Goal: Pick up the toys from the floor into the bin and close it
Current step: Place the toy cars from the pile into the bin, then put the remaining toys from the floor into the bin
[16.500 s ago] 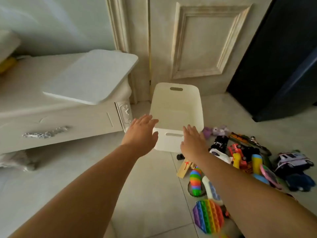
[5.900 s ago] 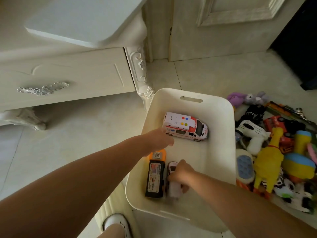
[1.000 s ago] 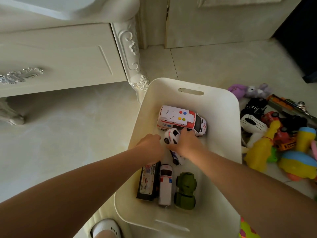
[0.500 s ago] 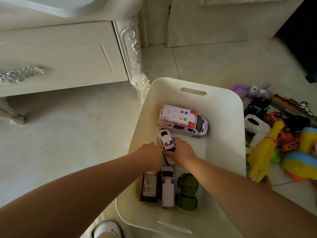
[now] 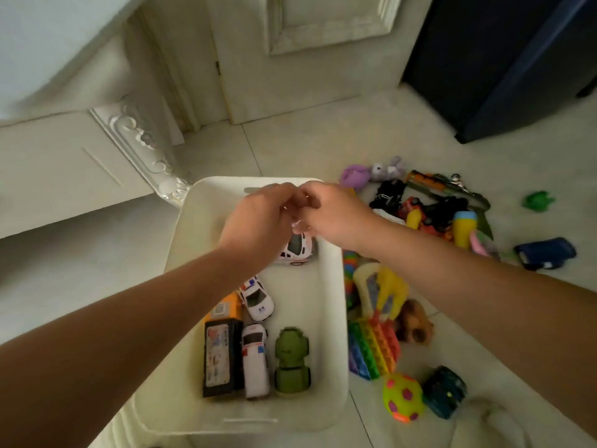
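The white bin (image 5: 334,318) stands on the floor, open. Inside lie a large white ambulance van (image 5: 298,250), a small police car (image 5: 256,297), a black and orange truck (image 5: 221,357), a small white ambulance (image 5: 255,360) and a green truck (image 5: 292,358). My left hand (image 5: 258,218) and my right hand (image 5: 329,211) hover together over the bin's far end, fingers curled and touching, no toy visible in them. To the right of the bin, on the floor, lie a rainbow pop-it (image 5: 371,347), a yellow chicken (image 5: 387,292), a spotted ball (image 5: 402,397) and a blue car (image 5: 544,253).
A white dresser with a carved leg (image 5: 142,147) stands close to the bin's far left corner, a flat white panel (image 5: 48,43) on top. A door (image 5: 290,59) and a dark cabinet (image 5: 500,59) are behind. More toys, including a green frog (image 5: 538,200), are scattered at right.
Both hands have let go of the small police car, which now lies in the bin's middle, and have risen toward the far end. The view has tilted up.
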`<move>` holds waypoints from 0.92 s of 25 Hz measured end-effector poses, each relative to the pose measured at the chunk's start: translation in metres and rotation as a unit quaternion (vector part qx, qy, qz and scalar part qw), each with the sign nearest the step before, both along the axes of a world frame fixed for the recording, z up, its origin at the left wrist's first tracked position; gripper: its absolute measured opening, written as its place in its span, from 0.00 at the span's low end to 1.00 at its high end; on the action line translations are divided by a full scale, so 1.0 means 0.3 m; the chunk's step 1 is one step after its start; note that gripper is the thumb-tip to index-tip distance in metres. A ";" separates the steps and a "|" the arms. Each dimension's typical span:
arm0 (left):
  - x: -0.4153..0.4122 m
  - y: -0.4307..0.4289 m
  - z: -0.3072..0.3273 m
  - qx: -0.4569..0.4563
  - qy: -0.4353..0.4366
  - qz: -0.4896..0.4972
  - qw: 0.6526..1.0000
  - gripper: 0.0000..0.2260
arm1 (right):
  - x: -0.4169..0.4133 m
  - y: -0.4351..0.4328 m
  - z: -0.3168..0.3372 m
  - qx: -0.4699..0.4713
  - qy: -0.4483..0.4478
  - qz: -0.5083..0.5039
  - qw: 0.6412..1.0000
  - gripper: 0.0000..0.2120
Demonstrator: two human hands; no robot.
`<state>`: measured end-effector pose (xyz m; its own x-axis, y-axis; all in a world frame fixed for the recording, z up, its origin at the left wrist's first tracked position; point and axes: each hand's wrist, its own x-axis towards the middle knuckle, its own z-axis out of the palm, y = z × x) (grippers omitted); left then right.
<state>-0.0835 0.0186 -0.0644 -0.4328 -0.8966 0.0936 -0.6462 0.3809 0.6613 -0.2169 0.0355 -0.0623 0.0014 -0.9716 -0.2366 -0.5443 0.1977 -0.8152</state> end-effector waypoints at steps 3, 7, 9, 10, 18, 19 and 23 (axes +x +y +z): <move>-0.238 0.046 0.011 -0.037 0.001 -0.082 0.996 0.20 | -0.232 0.093 0.036 -0.024 -0.046 -0.089 0.995 0.09; -0.523 0.125 -0.058 0.010 -0.027 -0.198 0.980 0.25 | -0.522 0.206 -0.055 0.007 -0.080 -0.199 0.977 0.17; -0.614 0.158 -0.118 0.057 -0.076 -0.232 0.968 0.25 | -0.673 0.274 -0.133 0.036 -0.088 -0.259 0.961 0.17; -0.641 0.169 -0.146 0.080 -0.098 -0.240 0.963 0.24 | -0.742 0.311 -0.173 0.051 -0.082 -0.287 0.953 0.17; -0.772 0.232 -0.364 0.154 -0.217 -0.242 0.933 0.22 | -0.971 0.614 -0.522 0.152 -0.082 -0.371 0.912 0.15; -0.775 0.235 -0.382 0.165 -0.224 -0.239 0.931 0.22 | -0.959 0.634 -0.558 0.171 -0.059 -0.339 0.923 0.13; -0.751 0.262 -0.405 0.159 -0.223 -0.260 0.926 0.19 | -0.802 0.663 -0.626 0.227 0.010 -0.186 0.956 0.15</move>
<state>-0.3089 0.0971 -0.1860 -0.7452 -0.5083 -0.4315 -0.6665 0.5492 0.5042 -0.4575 0.2342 -0.2501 -0.3330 -0.7013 -0.6303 -0.3830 0.7114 -0.5892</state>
